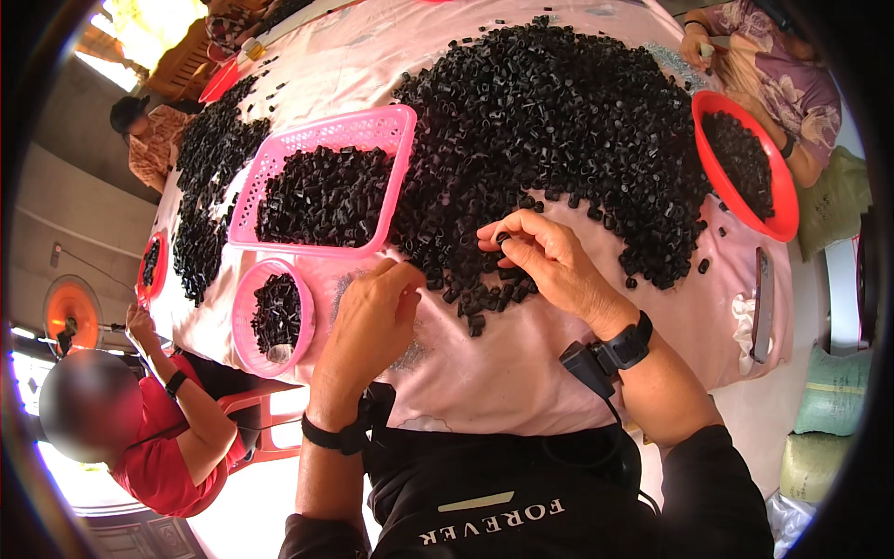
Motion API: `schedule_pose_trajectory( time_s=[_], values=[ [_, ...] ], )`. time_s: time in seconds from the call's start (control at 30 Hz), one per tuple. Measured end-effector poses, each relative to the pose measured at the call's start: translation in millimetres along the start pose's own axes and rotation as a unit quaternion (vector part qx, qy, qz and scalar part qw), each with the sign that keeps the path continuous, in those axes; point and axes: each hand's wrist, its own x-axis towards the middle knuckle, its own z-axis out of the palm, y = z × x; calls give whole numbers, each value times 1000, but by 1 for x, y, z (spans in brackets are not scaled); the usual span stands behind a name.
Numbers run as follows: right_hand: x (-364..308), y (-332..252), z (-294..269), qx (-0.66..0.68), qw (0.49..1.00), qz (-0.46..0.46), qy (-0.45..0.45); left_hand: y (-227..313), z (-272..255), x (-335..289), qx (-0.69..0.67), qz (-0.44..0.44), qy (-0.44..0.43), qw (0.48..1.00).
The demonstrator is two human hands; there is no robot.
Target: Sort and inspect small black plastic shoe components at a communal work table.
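My right hand (559,265) is over the near edge of a big pile of small black plastic pieces (559,121), shaped like short caps or tubes. Between its thumb and forefinger it pinches one small black piece (503,238). Closed and turned palm inward, my left hand (372,312) is just right of the round pink basket; whatever its fingers hold is hidden. Close beyond it stands a rectangular pink basket (402,158) filled with black pieces. The round pink basket (244,321) holds thinner black pieces and a small clear cup.
A pink cloth (447,382) covers the table. At the right are a red basin (790,219) of black pieces, a dark phone-like slab (764,307) and crumpled white tissue (742,321). Another pile (200,205) lies at the left. Several people sit around the table; sacks (833,391) stand at right.
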Motion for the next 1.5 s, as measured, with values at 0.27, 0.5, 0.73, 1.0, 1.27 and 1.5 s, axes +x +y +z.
schedule_pose_trajectory(
  time_s=[0.27, 0.5, 0.73, 1.0, 1.27, 1.5],
  values=[
    [-3, -12, 1, 75, 996, 50, 2, -4, 7, -22, 31, -49, -60, 996],
    [-3, -10, 3, 89, 995, 53, -2, 3, 13, -19, 72, -51, -62, 994],
    [-4, -9, 4, 85, 995, 45, -15, -5, 18, -18, 4, -37, -25, 999],
    [-5, -11, 5, 82, 995, 52, -17, -2, 20, -15, -20, -31, -8, 999],
    [-5, -11, 6, 67, 996, 56, -18, 2, 21, -13, -103, -40, 30, 993],
    [-6, -10, 6, 54, 994, 78, -54, 23, 21, -5, -157, -33, 50, 986]
  ],
)
